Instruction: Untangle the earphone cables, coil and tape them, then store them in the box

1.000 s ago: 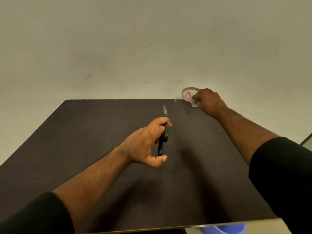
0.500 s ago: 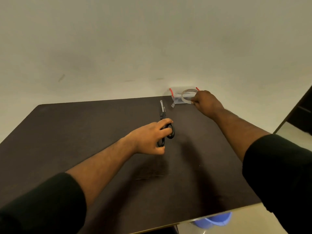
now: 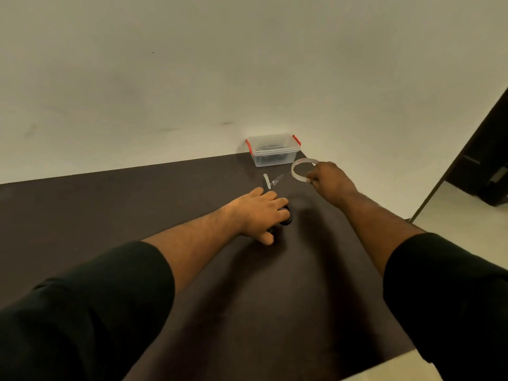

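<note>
Left hand (image 3: pixel 259 213) lowered scissors (image 3: pixel 268 185) to bench (image 3: pixel 137 215), fingers closed on handles | right hand (image 3: pixel 330 182) drew tape (image 3: pixel 298 171) back from box (image 3: pixel 272 151), pinching it | earphones apparently boxed; tidying up.

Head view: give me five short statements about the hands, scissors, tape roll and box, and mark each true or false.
1. The left hand rests on the scissors. True.
2. The right hand holds the tape roll. True.
3. The box has blue latches. False: they are red.
4. The box stands at the table's near edge. False: it stands at the far edge, by the wall.
5. The scissor blades are parted. True.
</note>
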